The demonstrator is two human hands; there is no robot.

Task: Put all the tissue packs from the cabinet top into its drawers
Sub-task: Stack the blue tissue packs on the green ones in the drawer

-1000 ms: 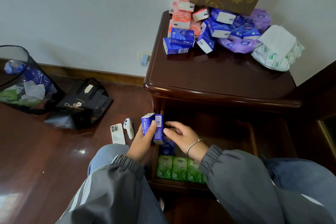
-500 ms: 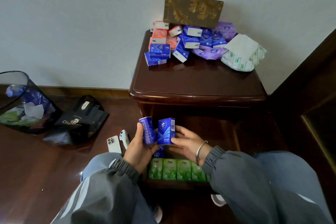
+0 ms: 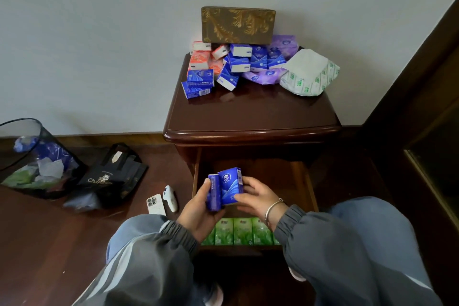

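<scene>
Fingers [image 3: 244, 197] of the left hand [image 3: 198, 213] and right hand [image 3: 258, 196] grip two blue tissue packs [image 3: 229, 187] over the open drawer [image 3: 308, 186], which already holds a row of green packs [image 3: 242, 231], while the pile [image 3: 236, 62] waits on the cabinet surface [image 3: 253, 112].

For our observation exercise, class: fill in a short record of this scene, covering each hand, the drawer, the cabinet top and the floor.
Left hand: grips edge-on blue pack
Right hand: holds face-on blue pack beside it
Drawer: open, green packs in a row at its front
Cabinet top: pile of packs, gold box at the back
Floor: phone, mesh bin
</scene>
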